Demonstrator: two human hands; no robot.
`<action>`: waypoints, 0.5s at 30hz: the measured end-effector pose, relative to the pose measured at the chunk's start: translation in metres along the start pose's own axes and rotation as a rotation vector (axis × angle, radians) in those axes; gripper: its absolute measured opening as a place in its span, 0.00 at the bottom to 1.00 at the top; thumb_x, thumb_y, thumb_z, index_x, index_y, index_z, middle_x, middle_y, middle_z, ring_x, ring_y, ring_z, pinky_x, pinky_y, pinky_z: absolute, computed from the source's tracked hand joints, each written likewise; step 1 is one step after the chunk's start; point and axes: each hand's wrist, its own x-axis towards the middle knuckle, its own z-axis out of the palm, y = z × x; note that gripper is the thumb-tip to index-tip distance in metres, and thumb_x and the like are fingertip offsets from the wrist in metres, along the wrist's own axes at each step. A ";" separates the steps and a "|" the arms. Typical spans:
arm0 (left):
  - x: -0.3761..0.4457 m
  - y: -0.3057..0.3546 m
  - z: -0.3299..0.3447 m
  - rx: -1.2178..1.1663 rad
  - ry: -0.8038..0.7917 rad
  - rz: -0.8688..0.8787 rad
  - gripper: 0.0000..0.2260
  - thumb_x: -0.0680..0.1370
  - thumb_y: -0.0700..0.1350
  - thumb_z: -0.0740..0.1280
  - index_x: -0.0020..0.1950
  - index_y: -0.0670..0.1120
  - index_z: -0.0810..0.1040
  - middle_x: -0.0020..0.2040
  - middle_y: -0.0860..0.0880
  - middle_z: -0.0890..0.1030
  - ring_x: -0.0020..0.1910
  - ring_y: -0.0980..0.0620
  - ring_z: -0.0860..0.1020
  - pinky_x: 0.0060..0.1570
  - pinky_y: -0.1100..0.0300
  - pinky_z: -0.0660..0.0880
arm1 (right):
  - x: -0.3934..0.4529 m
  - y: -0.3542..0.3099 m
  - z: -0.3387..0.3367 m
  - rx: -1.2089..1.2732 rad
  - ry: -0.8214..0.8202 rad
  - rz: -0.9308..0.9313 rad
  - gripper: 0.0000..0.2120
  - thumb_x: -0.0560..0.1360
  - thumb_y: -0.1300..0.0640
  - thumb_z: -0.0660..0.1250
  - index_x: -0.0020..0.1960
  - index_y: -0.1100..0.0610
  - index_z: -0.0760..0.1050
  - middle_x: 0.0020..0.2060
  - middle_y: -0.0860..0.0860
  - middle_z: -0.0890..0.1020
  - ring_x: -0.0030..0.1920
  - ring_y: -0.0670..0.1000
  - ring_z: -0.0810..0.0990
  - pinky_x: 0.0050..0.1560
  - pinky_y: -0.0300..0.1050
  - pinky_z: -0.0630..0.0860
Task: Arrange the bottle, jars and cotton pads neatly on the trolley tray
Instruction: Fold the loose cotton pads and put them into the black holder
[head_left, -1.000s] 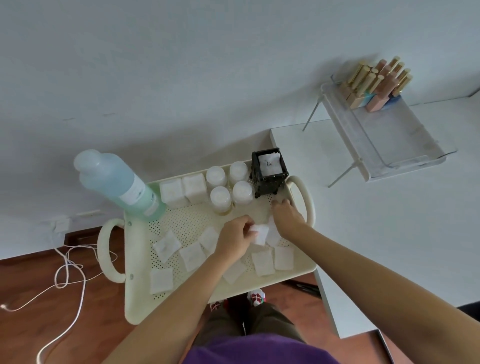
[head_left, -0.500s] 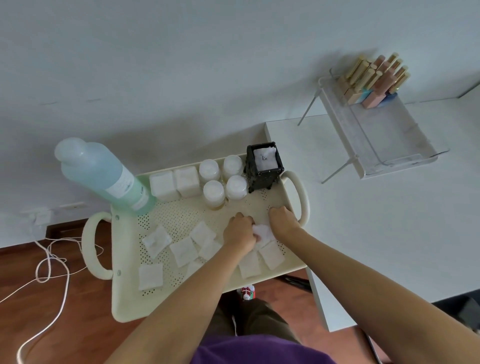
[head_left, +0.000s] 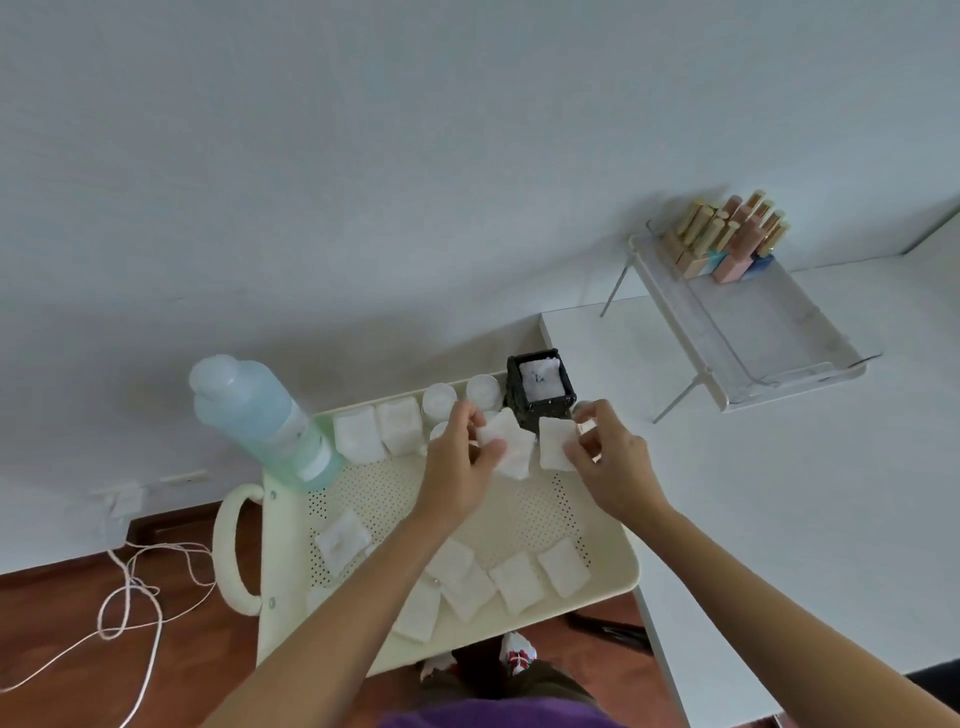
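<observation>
**Pads lifted over the tray**

Hands are hovering above the far part of the cream tray (head_left: 618, 582). The left hand (head_left: 460, 467) is pinching one cotton pad (head_left: 511, 449) in its closed fingers, and the right hand (head_left: 613, 462) is pinching a second pad (head_left: 555, 444) just beside it. Both pads are hanging in front of the black holder (head_left: 540, 392). Loose pads (head_left: 519, 582) are lying along the tray's near side. Jars (head_left: 439, 400) are standing at the far edge, and the bottle (head_left: 260, 421) is leaning at the far left corner.
</observation>
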 end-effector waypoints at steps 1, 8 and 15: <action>0.008 0.008 -0.002 0.014 0.017 0.022 0.11 0.77 0.37 0.67 0.48 0.48 0.66 0.36 0.50 0.70 0.25 0.58 0.66 0.27 0.70 0.66 | 0.004 -0.004 -0.007 0.024 0.025 0.001 0.09 0.76 0.57 0.65 0.51 0.48 0.67 0.35 0.48 0.82 0.35 0.47 0.80 0.31 0.35 0.71; 0.050 0.045 -0.001 0.021 0.100 0.043 0.11 0.76 0.33 0.65 0.54 0.44 0.68 0.50 0.50 0.73 0.36 0.37 0.79 0.41 0.46 0.80 | 0.059 -0.027 -0.028 0.095 0.069 0.015 0.08 0.74 0.60 0.70 0.48 0.52 0.71 0.40 0.50 0.80 0.39 0.50 0.80 0.34 0.40 0.77; 0.065 0.044 0.001 0.051 0.024 0.020 0.13 0.76 0.30 0.61 0.53 0.46 0.73 0.48 0.53 0.75 0.41 0.36 0.80 0.44 0.41 0.79 | 0.093 -0.034 -0.004 -0.068 -0.001 -0.039 0.06 0.72 0.65 0.68 0.49 0.60 0.74 0.39 0.56 0.82 0.40 0.57 0.80 0.42 0.51 0.79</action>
